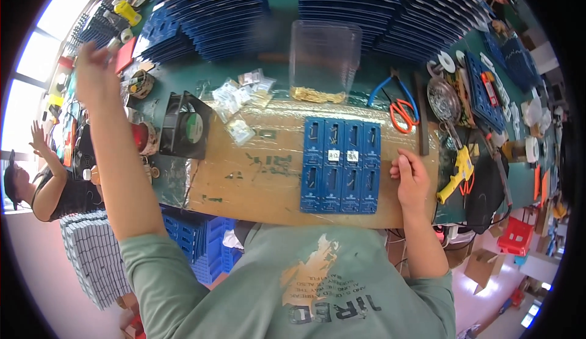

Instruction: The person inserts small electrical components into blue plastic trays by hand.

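Note:
A blue panel made of several slotted strips lies flat on the cardboard in front of me. Two white labels are on it, and small metal pieces show in some slots. Beside its right edge is my right hand, fingers curled in with the thumb against them; whatever they may hold is hidden. My left arm reaches up and out to the far left, and my left hand is raised away from the panel, its fingers smeared by motion. Beyond the panel stands a clear plastic box with gold-coloured small parts at its bottom.
Tall stacks of blue panels line the far side. A black fan and small plastic bags are left of centre. Pliers, red-handled scissors and a yellow glue gun lie right. Another person is at left.

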